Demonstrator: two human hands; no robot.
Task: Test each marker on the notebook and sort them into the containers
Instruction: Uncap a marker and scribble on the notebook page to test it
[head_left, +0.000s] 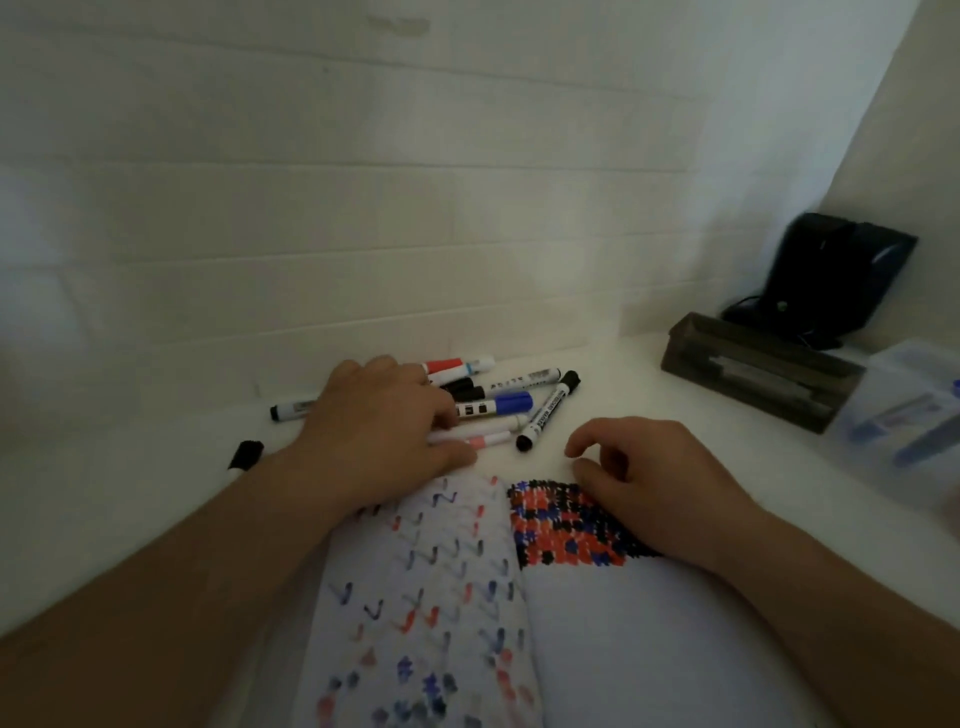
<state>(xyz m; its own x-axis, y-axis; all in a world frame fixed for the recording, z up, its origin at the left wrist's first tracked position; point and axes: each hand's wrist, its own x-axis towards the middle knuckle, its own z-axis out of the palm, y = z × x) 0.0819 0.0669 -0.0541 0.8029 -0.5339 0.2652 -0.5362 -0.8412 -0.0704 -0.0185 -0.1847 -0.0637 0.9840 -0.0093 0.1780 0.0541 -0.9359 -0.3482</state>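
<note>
The loose pile of whiteboard markers (498, 402) lies under the left hand (379, 421), fingers curling round a pale one to pick it for testing, while the right hand (644, 473) rests loosely curled and empty on the scribbled open notebook (467, 597).

Head view, angled down, close over table (623, 374)

My arms are bare from the lower edge of the view to the fingertips: no sleeve, no cuff, no glove. My left hand (379, 421) carries no ring, watch or band that I can see, nor does my right hand (660, 478). My nails are too blurred to tell.
</note>
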